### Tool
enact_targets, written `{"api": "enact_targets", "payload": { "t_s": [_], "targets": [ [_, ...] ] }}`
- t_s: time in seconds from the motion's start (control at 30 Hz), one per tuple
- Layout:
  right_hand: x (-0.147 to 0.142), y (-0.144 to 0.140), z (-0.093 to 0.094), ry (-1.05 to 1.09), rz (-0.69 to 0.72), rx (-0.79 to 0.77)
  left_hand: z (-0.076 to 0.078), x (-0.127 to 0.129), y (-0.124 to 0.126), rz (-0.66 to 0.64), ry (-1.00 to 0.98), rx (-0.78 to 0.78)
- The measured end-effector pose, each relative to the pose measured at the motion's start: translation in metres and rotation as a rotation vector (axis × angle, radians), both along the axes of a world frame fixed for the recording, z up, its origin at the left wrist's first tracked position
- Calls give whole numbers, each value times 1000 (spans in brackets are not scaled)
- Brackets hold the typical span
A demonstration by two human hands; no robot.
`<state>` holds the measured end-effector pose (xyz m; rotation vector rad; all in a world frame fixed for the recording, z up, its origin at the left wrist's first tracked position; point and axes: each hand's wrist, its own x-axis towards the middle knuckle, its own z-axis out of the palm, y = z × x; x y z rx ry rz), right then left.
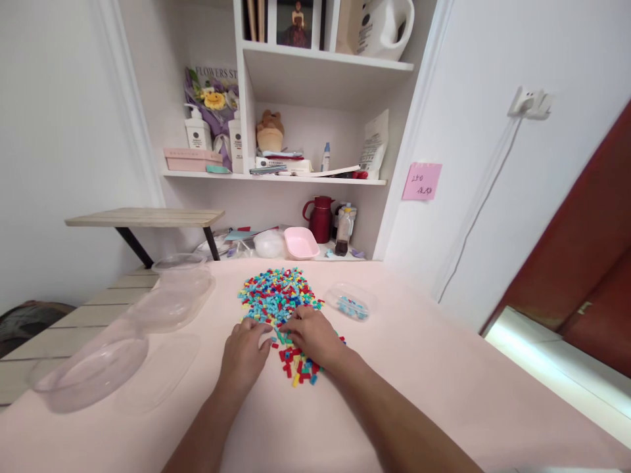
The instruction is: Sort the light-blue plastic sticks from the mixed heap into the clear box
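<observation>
A large heap of small toy building bricks (pixel 276 292) in blue, red, yellow and green lies on the pink tabletop (pixel 428 394). My left hand (pixel 242 351) rests at the heap's near left edge, its fingers curved, with a gap between thumb and forefinger. From the right, my right hand (pixel 314 335) reaches over the bricks with its fingers bent together and pointing down; whatever they pinch is hidden. Green bricks (pixel 280 336) lie between the two hands. Below my right hand spreads a smaller group of mostly red and yellow bricks (pixel 298 366).
A clear plastic tub (pixel 351 302) holding some blue bricks stands right of the heap. Several clear oval containers (pixel 93 371) line the table's left side, beside a clear lid (pixel 160 371). At the back are a pink tray (pixel 302 243), a red jug (pixel 321 220) and a bottle (pixel 344 231).
</observation>
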<state>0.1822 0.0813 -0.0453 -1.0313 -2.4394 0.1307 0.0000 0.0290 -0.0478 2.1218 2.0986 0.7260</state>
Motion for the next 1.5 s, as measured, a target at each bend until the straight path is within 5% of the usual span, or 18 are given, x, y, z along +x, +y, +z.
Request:
{"api": "enact_targets", "payload": {
  "t_s": [0.53,0.73,0.93,1.23,1.33,1.5],
  "targets": [
    [15,3,15,353,-38,-84,2,1,-1,-20,-26,-13],
    [56,15,32,616,-325,102,3,2,-1,-5,-46,-22],
    [78,17,35,575,-596,211,0,1,0,2,-45,-17],
    [91,19,35,500,-802,268,1,2,0,-9,-40,-12],
    [87,19,34,570,-743,269,1,1,0,-9,-39,-11],
    [62,17,29,609,-408,112,0,1,1,-12,-42,-5]
  ]
}}
